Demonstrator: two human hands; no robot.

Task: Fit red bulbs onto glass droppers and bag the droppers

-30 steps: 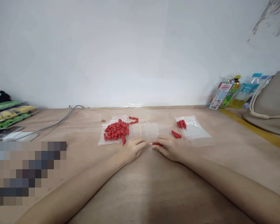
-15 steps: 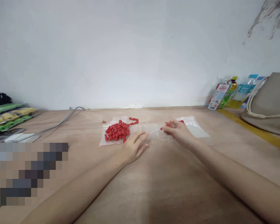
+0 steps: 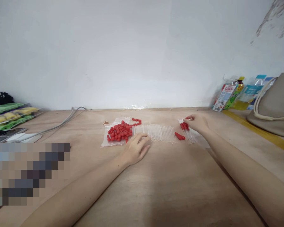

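Observation:
My left hand point(image 3: 137, 148) rests at the near left end of a row of thin clear glass tubes point(image 3: 157, 132). Its fingers are loosely curved, the thumb is apart, and nothing shows in it. Beside it, red rubber bulbs point(image 3: 119, 131) are heaped on a clear plastic bag point(image 3: 105, 144). Over at the right, my right hand point(image 3: 197, 123) pinches the red end of a dropper point(image 3: 190, 118), partly covered by the fingers. Below lie several droppers with red bulbs point(image 3: 184, 126) on another clear bag point(image 3: 204, 142). Two loose red bulbs point(image 3: 180, 136) lie between them and the tube row.
A few red bulbs point(image 3: 136, 120) lie behind the heap. Drink bottles point(image 3: 248, 94) and a beige bag with a cord point(image 3: 272, 104) stand at the right by the wall. Left are a grey cable point(image 3: 63, 121), packaged green and yellow items point(image 3: 14, 118) and a phone point(image 3: 9, 135).
My right hand has moved right, from the tube row to the droppers on the right bag, carrying a dropper away from my left fingertips. The left hand has stayed nearly in place.

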